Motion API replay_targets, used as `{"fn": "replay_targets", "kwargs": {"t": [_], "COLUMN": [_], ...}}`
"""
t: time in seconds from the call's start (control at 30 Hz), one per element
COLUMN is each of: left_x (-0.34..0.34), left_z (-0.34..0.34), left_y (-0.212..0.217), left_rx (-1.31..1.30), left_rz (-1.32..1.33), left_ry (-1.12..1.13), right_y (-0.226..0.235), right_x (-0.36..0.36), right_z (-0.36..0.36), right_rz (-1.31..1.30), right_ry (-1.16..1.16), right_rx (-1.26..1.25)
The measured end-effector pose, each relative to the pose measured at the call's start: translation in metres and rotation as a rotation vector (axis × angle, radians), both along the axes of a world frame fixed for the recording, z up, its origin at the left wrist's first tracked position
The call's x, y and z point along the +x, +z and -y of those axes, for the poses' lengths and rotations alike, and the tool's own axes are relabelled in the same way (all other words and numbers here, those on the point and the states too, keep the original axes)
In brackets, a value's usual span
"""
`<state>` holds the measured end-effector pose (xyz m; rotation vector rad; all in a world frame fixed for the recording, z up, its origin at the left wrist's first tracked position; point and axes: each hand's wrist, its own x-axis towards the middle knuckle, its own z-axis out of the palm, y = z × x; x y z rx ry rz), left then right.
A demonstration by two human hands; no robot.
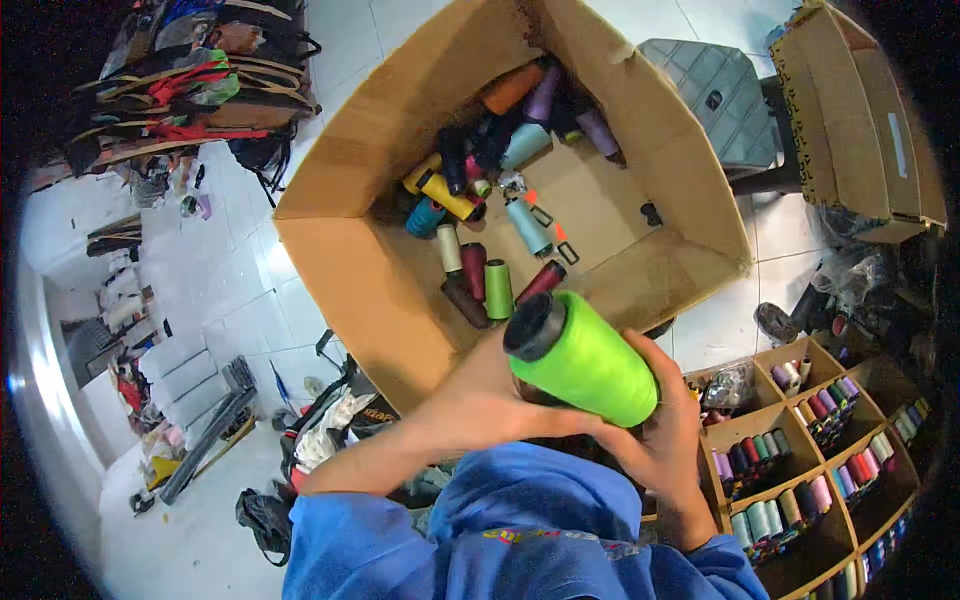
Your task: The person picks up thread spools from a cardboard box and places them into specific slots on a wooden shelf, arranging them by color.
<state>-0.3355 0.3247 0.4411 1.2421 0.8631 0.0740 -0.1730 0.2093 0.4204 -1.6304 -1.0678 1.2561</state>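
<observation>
A large lime-green cone of thread (590,365) with a black core end is held up in front of me, tilted, over the near edge of an open cardboard box (340,265). My left hand (497,388) is closed around its black-ended side, the fingertips hidden behind it. The other end rests in my right hand (668,430), whose fingers wrap its side. Inside the box lie several thread cones, among them a green one (497,290), a yellow one (447,195), a pale blue one (527,228), a dark red one (541,282) and an orange one (513,88).
At lower right stands a divided wooden rack (790,442) with small spools sorted in its compartments. A grey plastic piece (712,100) and another cardboard box (835,110) are beyond. Bags (265,525) lie at lower left; a cluttered pile (190,90) fills the upper left.
</observation>
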Motion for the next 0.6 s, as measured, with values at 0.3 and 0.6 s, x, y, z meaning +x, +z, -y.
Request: {"fn": "replay_targets", "kwargs": {"t": [0.3,0.6], "left_x": [-0.075,-0.075], "left_z": [-0.140,-0.167], "left_y": [-0.193,-0.234], "left_rx": [1.265,1.417], "left_rz": [-1.065,-0.804], "left_ry": [-0.528,-1.456], "right_y": [-0.016,-0.030], "right_x": [0.078,0.080], "right_z": [0.062,0.097], "right_rz": [-0.456,-0.508], "right_ry": [-0.110,-0.358], "right_rx": [-0.201,-0.252]}}
